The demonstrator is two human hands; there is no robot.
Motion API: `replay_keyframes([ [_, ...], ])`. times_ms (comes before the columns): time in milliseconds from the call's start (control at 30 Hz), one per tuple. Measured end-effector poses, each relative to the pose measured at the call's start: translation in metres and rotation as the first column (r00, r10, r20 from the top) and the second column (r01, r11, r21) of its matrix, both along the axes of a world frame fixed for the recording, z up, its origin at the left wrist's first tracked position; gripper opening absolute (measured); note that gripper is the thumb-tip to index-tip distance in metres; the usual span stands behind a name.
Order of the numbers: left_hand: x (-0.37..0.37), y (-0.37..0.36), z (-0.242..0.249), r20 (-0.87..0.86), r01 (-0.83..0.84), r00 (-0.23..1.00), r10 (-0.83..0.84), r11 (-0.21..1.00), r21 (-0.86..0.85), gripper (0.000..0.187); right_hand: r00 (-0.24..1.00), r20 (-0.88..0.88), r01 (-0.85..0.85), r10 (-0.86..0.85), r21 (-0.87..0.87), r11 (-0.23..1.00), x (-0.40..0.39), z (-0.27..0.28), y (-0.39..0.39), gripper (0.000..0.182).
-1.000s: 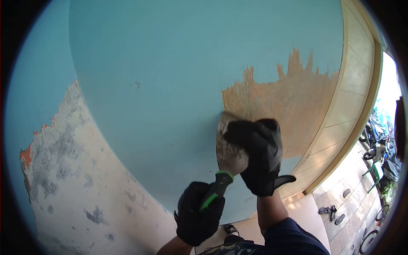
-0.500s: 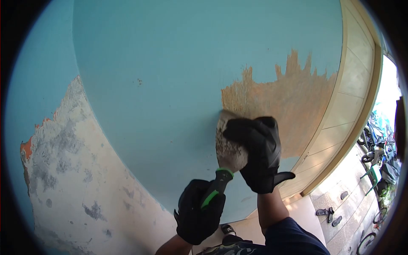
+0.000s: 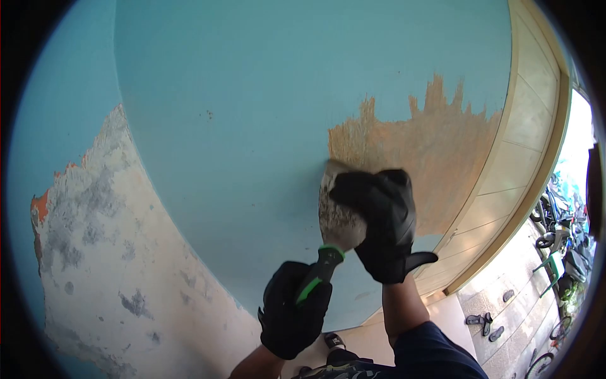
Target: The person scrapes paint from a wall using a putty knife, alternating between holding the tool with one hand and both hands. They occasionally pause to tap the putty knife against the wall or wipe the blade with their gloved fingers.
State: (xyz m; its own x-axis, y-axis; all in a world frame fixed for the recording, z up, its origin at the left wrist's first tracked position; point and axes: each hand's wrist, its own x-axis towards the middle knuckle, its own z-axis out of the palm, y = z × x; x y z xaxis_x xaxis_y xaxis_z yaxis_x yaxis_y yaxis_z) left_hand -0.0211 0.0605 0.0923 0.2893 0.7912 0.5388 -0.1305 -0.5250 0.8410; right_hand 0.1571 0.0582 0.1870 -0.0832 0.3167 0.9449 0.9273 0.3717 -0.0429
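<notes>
A scraper (image 3: 339,222) with a wide, stained metal blade and a black and green handle leans against a blue wall (image 3: 252,126). Its top edge meets the lower left of a scraped brown patch (image 3: 429,158). My left hand (image 3: 295,309), in a black glove, is closed round the handle. My right hand (image 3: 380,221), gloved too, presses on the blade from the right, with the fingers bent over its upper part and the thumb sticking out to the right. The hand hides part of the blade and of the patch.
At the left, another wall (image 3: 101,252) has bare, grey-stained plaster. A cream panelled door (image 3: 505,170) borders the blue wall on the right. Beyond it are sandals (image 3: 486,324), a green chair (image 3: 555,267) and motorbikes (image 3: 555,234). My foot (image 3: 334,341) shows below.
The scraper and both hands have shifted very slightly up and left in view. The hold on the tool looks the same, and the camera view has moved a little.
</notes>
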Motion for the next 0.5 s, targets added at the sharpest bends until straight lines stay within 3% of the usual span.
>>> replay_keyframes([
  [67, -0.006, -0.003, 0.022, 0.014, 0.043, 0.999, -0.042, 0.995, -0.094, 0.013, 0.995, 0.032, -0.099, 0.095, 0.146, 0.984, 0.003, 0.011, 0.008, 0.027],
  [133, -0.005, -0.008, 0.022, 0.091, 0.104, 0.992, -0.084, 0.962, -0.254, 0.016, 1.0, 0.004, -0.027, 0.027, 0.075, 0.997, 0.001, 0.002, 0.0, 0.03],
  [167, -0.004, -0.007, 0.011, 0.097, 0.108, 0.991, -0.087, 0.964, -0.242, 0.016, 0.999, -0.009, 0.041, -0.041, 0.018, 0.999, 0.001, -0.002, -0.002, 0.033],
  [233, 0.0, -0.005, 0.007, -0.036, -0.005, 0.999, 0.003, 0.998, -0.062, 0.019, 1.0, 0.016, 0.007, -0.007, 0.027, 1.0, 0.003, 0.001, -0.001, 0.034],
  [300, -0.001, -0.007, 0.007, 0.002, 0.016, 1.0, -0.016, 0.986, -0.168, 0.019, 1.0, 0.015, -0.005, 0.004, 0.024, 1.0, 0.002, 0.007, -0.002, 0.034],
  [367, -0.002, -0.009, 0.008, -0.034, -0.021, 0.999, 0.019, 0.999, -0.05, 0.017, 1.0, 0.009, -0.027, 0.027, 0.007, 1.0, 0.003, 0.003, -0.006, 0.033],
  [500, 0.002, -0.006, 0.008, -0.04, -0.043, 0.998, 0.04, 0.996, -0.075, 0.014, 0.999, 0.035, -0.007, 0.004, 0.08, 0.997, 0.008, 0.004, 0.01, 0.034],
])
